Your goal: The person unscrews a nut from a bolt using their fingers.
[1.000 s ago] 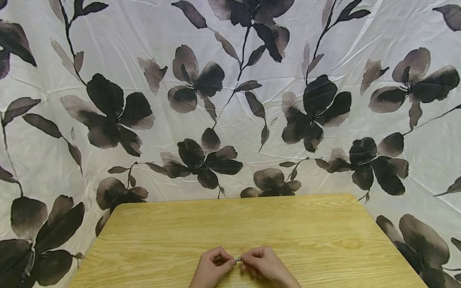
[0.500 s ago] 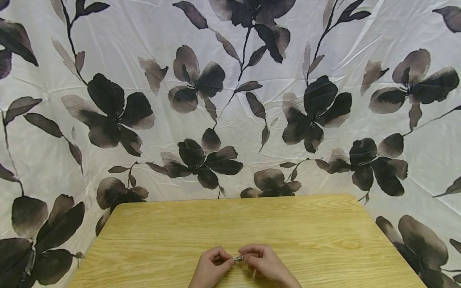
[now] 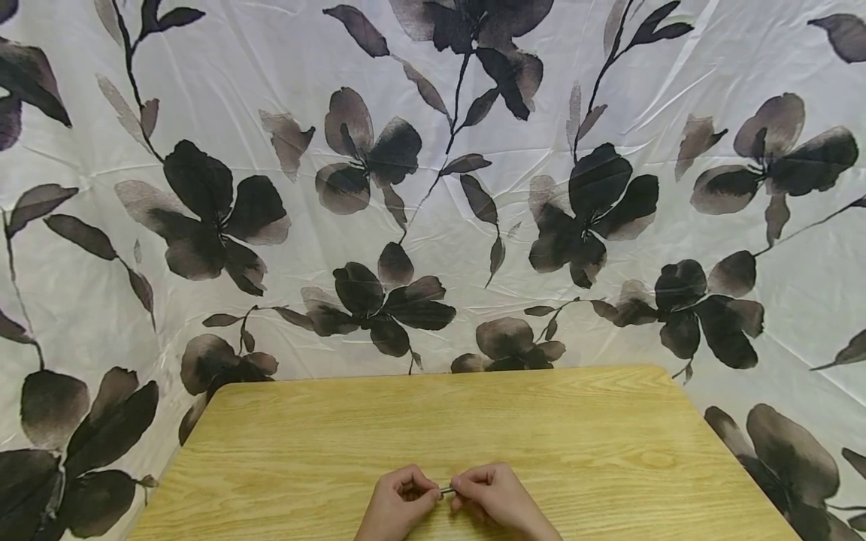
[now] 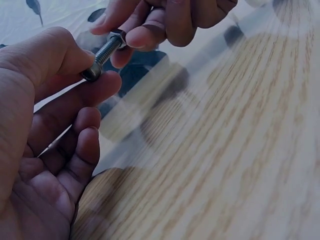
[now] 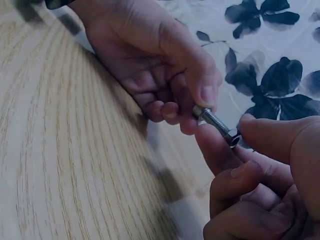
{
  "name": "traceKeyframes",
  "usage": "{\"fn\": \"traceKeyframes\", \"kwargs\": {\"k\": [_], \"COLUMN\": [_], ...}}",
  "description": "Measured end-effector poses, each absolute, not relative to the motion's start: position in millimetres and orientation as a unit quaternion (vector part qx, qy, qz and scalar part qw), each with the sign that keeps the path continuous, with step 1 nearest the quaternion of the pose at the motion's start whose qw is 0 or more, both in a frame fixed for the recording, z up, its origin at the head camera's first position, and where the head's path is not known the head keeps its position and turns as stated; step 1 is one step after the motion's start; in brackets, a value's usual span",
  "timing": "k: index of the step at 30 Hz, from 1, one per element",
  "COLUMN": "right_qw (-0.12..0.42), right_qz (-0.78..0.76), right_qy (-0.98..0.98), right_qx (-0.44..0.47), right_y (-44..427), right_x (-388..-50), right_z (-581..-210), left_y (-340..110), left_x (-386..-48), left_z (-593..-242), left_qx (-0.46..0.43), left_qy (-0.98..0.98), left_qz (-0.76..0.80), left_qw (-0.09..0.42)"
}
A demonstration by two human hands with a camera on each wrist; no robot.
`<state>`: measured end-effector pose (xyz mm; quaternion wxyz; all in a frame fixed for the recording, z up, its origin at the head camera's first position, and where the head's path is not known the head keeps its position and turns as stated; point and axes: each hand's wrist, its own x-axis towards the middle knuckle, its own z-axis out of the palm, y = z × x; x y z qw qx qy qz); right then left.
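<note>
A small metal bolt (image 4: 106,53) is held between the two hands, above the table. My left hand (image 3: 401,502) pinches its head end between thumb and index finger, the other fingers loosely curled. The bolt's threaded shank shows bare in the left wrist view. At its far end sits a hex nut (image 5: 233,137), which my right hand (image 3: 499,497) pinches between thumb and fingers. In the head view the fingertips cover most of the bolt, and the nut is too small to make out there.
A wood-grain table (image 3: 433,421) with rounded far corners lies under both hands. Behind and beside it hangs a pale cloth (image 3: 473,248) printed with dark flowers and leaves.
Half a second ago my right fingers were spread a little apart at the nut end, showing more metal. Now they have closed in again. The left hand stays in place.
</note>
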<state>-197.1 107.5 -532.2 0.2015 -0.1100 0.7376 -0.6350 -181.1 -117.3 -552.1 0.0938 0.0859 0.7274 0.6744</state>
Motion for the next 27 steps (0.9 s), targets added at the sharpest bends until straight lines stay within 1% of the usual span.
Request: {"fn": "traceKeyframes", "kwargs": {"k": [4,10,21,27], "right_qw": [0.2,0.172,0.132,0.123], "right_qz": [-0.642,-0.616,-0.611,-0.603], "right_qy": [0.73,0.756,0.769,0.777], "right_qx": [-0.121,-0.136,-0.132,-0.132], "right_y": [109.0,111.9,120.1,127.0], "right_x": [-196.8,-197.4,-201.9,-203.8], "right_z": [-529.8,-525.1,-518.4,-517.5], "left_y": [-117.4,-116.6,-116.5,-116.8], "left_x": [-180.5,-182.7,-183.5,-183.6], "left_z": [-552.7,-553.9,-553.1,-553.1], "left_qx": [0.086,0.079,0.071,0.073], "left_qy": [0.723,0.727,0.726,0.729], "left_qz": [0.679,0.676,0.679,0.676], "left_qw": [0.097,0.089,0.085,0.077]}}
